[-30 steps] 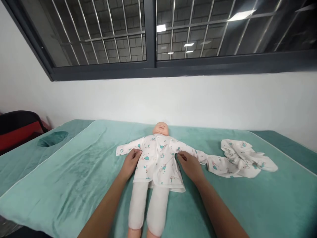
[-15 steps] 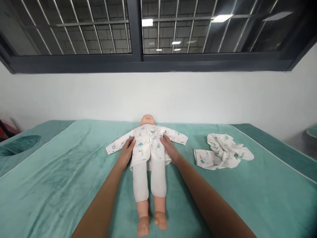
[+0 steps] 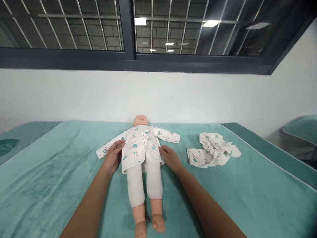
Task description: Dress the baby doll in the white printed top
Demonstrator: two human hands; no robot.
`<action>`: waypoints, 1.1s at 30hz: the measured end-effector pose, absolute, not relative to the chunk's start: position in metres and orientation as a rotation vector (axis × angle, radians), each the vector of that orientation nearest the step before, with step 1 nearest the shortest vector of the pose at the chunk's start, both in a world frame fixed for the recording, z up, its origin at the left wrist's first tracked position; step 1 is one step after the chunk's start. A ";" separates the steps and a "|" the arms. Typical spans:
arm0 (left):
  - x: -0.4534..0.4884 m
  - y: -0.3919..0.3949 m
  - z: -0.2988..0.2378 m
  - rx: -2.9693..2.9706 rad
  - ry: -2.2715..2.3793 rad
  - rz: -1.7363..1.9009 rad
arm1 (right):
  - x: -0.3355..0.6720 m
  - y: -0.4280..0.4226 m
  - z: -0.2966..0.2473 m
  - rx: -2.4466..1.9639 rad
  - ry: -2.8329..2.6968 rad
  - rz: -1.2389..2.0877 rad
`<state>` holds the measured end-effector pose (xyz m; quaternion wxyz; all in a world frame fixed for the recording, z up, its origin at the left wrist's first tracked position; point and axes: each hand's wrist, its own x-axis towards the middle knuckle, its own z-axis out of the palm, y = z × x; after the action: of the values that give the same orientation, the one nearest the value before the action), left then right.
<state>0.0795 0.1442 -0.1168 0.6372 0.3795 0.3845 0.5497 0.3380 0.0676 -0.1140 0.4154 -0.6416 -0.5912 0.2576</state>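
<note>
A baby doll [image 3: 140, 121] lies on its back, feet toward me, in a white patterned baby jacket [image 3: 135, 148]. White leggings [image 3: 135, 186] cover its legs down to the shins, and the feet are bare. My left hand [image 3: 114, 155] is closed at the jacket's left side, just below the sleeve, fingers on the cloth. On the other side, my right hand [image 3: 170, 158] pinches the jacket's lower side edge. Both jacket sleeves stretch outward, and the front panels part below the chest.
A crumpled white patterned garment [image 3: 214, 150] lies to the right on the green bed cover [image 3: 74, 172]. Behind the bed is a white wall [image 3: 158, 96] below a dark-framed barred window [image 3: 128, 33]. A green padded item [image 3: 302, 129] shows at the far right.
Both hands have slid down the jacket's sides from the chest toward the hem, the left also moving outward. The camera view has turned slightly right.
</note>
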 end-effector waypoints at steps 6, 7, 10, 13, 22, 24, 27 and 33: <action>0.078 0.137 -0.119 0.971 0.840 1.349 | 0.396 0.021 -0.105 -1.844 -1.719 0.251; 0.080 0.133 -0.117 1.023 0.870 1.349 | 0.414 0.015 -0.102 -1.920 -1.697 0.172; 0.085 0.119 -0.111 1.149 0.950 1.310 | 0.464 -0.007 -0.089 -2.160 -1.566 0.017; 0.087 0.103 -0.108 1.347 1.098 1.277 | 0.493 -0.023 -0.077 -2.282 -1.467 0.005; 0.094 0.068 -0.095 1.773 1.293 1.275 | 0.419 0.011 -0.027 -1.803 -1.409 0.594; 0.106 0.059 -0.080 1.898 1.222 1.264 | 0.378 0.019 -0.005 -1.610 -1.423 0.718; 0.125 0.043 -0.054 1.914 0.925 1.178 | 0.314 0.023 0.034 -1.183 -1.404 1.033; 0.129 0.018 -0.027 1.641 0.694 1.056 | 0.246 0.024 0.092 -0.632 -1.116 1.336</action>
<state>0.1295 0.0176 -0.0275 0.5100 0.6816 0.2881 0.4385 0.2464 0.0241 0.0916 0.6009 -0.2728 -0.4816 0.5767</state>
